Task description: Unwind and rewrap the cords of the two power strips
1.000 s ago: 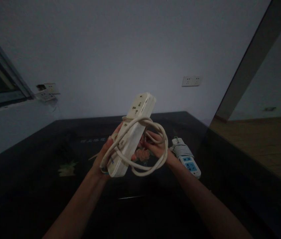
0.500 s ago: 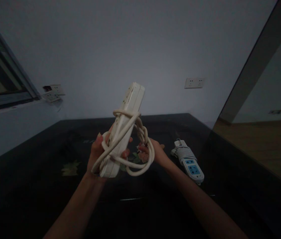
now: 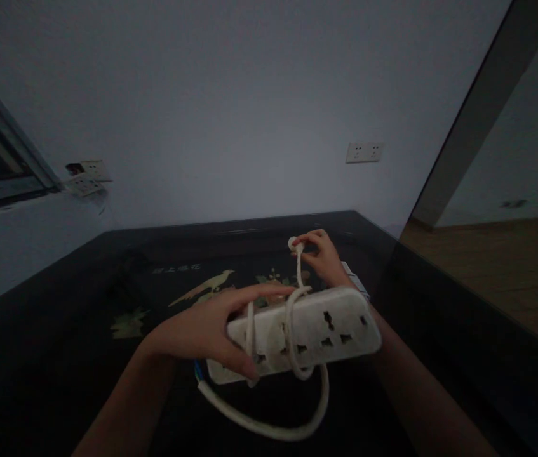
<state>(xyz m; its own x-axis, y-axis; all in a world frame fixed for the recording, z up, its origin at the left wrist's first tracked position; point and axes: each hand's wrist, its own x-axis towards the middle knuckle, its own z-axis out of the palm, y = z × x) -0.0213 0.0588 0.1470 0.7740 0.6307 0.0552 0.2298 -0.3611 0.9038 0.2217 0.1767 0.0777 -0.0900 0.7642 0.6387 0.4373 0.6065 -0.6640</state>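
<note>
My left hand (image 3: 221, 324) grips the left end of a white power strip (image 3: 345, 330), thumb across its socket face and fingers over the top edge. The strip is held above the dark table, sockets toward me, tilted slightly up to the right. Its thick white cord (image 3: 292, 433) is looped around the body and hangs in an arc below. Coloured inner wires show at the cord's left end. Beyond the strip, my right hand (image 3: 324, 254) pinches the plug (image 3: 294, 244) at the cord's other end.
The dark glossy table (image 3: 154, 241) bears printed flowers and a bird (image 3: 209, 285). A second power strip (image 3: 355, 278) lies at right, mostly hidden behind my right arm. Wall sockets (image 3: 364, 152) sit on the back wall, others (image 3: 85, 181) near the window.
The power strip has turned from upright to nearly level, its sockets now facing me. My right hand has moved up and away with the plug, drawing some cord out.
</note>
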